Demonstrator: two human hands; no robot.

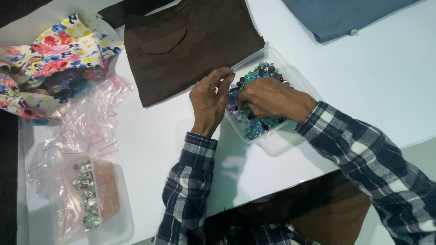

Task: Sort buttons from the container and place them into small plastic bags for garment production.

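Across the white tabletop [363,90] lie cloths: a dark brown garment piece with a curved pocket flap [190,41] at the top middle, a slate-blue folded fabric [340,16] at the top right, and a crumpled floral cloth in red, blue and yellow [50,63] at the top left. Below the floral cloth sits a heap of small clear zip bags with pink seal strips [91,122], and below that a clear shallow plastic tray [122,222] holding silvery round buttons [86,195] and a pinkish pad. Near the middle, just beside the brown garment's lower corner, stands the clear rectangular plastic box of mixed blue, green and purple buttons [256,97]. The right hand [272,97] is down in the box, fingers curled into the pile; whether it has one pinched I cannot tell. The left hand [209,100] rests at the box's left rim, thumb and forefinger closed on something small at the tips. To sort well here, I judge the left hand should steady the light box while the right spreads the pile thin with its fingertips, so single buttons show and none spill over the low rim.
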